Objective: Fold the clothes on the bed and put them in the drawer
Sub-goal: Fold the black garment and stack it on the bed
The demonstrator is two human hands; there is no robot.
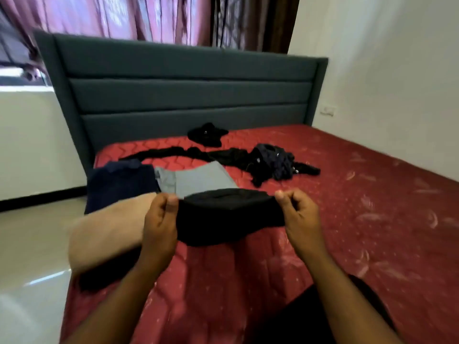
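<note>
- Black garment (229,214): plain, dark, folded double, held stretched above the near part of the bed (372,219). No label or writing legible.
- Left hand (159,219): grip closed, pinching the garment's left corner.
- Right hand (298,214): grip closed, pinching the right corner.
- Grey garment (196,178) lies flat just behind; navy garment (119,182) beside it at the bed's left edge.
- Unfolded dark clothes (273,160) lie further back, towards the headboard (186,95).
- Mattress cover red, quilted.
</note>
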